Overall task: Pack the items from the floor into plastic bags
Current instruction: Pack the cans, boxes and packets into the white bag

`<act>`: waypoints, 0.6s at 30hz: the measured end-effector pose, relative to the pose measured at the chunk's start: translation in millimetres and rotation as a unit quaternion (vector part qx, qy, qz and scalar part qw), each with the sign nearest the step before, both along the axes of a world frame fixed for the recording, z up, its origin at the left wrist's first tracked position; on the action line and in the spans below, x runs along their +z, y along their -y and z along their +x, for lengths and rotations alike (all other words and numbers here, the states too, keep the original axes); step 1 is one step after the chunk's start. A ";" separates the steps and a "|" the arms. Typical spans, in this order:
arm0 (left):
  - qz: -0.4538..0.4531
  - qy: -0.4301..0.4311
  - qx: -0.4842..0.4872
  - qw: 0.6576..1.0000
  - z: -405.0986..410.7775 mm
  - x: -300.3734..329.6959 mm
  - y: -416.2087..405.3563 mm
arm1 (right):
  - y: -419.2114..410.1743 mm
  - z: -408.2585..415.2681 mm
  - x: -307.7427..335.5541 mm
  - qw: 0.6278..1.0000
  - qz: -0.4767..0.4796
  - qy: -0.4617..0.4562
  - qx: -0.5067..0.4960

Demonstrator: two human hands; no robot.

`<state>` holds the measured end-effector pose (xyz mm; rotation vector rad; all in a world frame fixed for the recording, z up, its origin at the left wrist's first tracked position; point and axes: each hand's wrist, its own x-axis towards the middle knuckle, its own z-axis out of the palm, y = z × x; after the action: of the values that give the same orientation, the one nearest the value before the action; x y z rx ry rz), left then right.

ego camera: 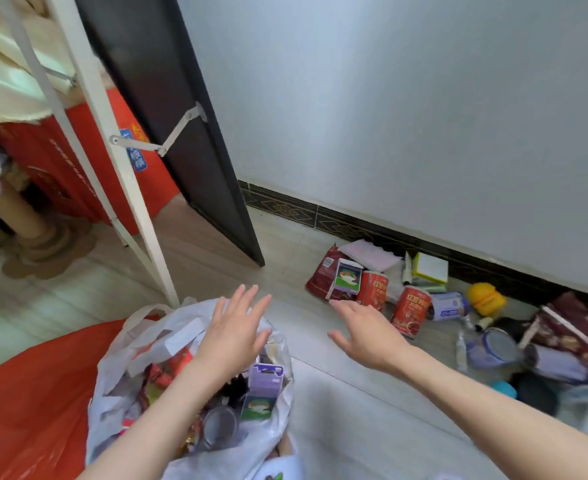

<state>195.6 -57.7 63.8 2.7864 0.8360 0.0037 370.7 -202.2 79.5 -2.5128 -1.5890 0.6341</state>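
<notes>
Both hands hover with fingers spread, holding nothing, over a filled bag and the floor.

The white bag (195, 393) sits nearest, packed with cartons and wrappers, a red bag (33, 393) beside it on the left. The left hand (235, 332) is flat above the white bag's mouth; the right hand (367, 336) reaches over bare floor (337, 427). Farther on, along the floor's far edge by the wall (407, 116), lie two red cans (391, 299), a green carton (346, 280), a red pouch (323, 275) and a yellow toy (486, 299).
</notes>
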 end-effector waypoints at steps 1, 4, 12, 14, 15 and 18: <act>0.011 0.017 -0.024 0.999 19.1 5.8 12.5 | 16.4 18.1 10.8 0.999 0.012 0.012 -0.031; 0.062 0.045 -0.149 0.986 74.8 19.9 47.4 | 72.2 65.1 40.5 0.993 0.026 0.053 -0.099; 0.148 0.045 -0.362 0.919 180.6 20.0 126.8 | 214.4 126.4 15.1 0.946 0.047 -0.009 -0.321; 0.139 0.026 -0.368 0.919 198.3 1.9 136.9 | 234.8 135.7 -12.9 0.933 0.024 -0.037 -0.356; 0.131 0.017 -0.367 0.921 206.3 -9.8 140.0 | 241.9 140.4 -28.4 0.927 0.016 -0.049 -0.372; 0.105 -0.005 -0.346 0.932 226.1 -49.4 146.7 | 254.9 149.6 -78.6 0.902 -0.011 -0.088 -0.423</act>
<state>421.7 -204.4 14.5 3.1214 -0.1952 -0.0416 520.3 -457.1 0.9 -2.6909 -0.3255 0.6956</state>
